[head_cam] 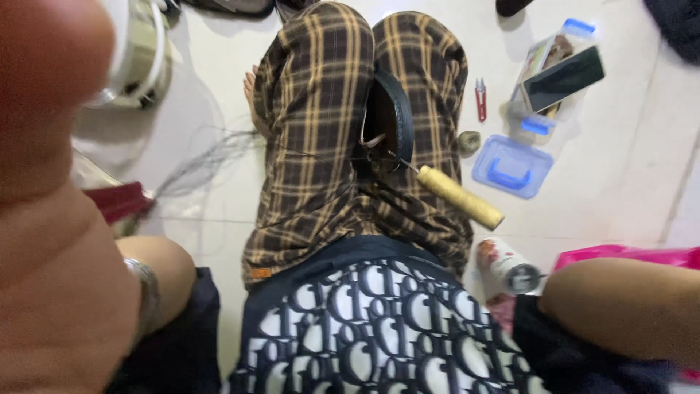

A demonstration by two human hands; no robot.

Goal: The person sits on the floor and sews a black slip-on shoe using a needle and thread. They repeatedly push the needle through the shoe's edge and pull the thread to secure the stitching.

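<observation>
The spool of tan thread (pixel 461 198) lies on the person's lap, on the brown plaid trousers (pixel 313 138), its long axis running from upper left, by the knees, down to the lower right, toward the right thigh. Its upper-left end sits just beside a dark curved strap or sole (pixel 399 117) wedged between the legs, and a thin thread leads from there across the plaid cloth.

The left hand (pixel 51 95) is raised very close to the camera, a large blur filling the left edge of the head view, well apart from the spool; a metal bangle (pixel 146 288) shows at the wrist lower down. I cannot tell how its fingers are set, since they are blurred past reading. The right hand itself is out of view: only the right forearm (pixel 627 306) crosses the lower right corner. That forearm is the nearer limb to the spool's lower-right end, and it probably also lies just beside a small printed tube (pixel 503 266) on the floor.

Farther right on the white floor (pixel 627 146) lie a blue plastic lid (pixel 512 166), red thread snips (pixel 480 99) and a dark phone (pixel 564 77) resting on a clear box.
</observation>
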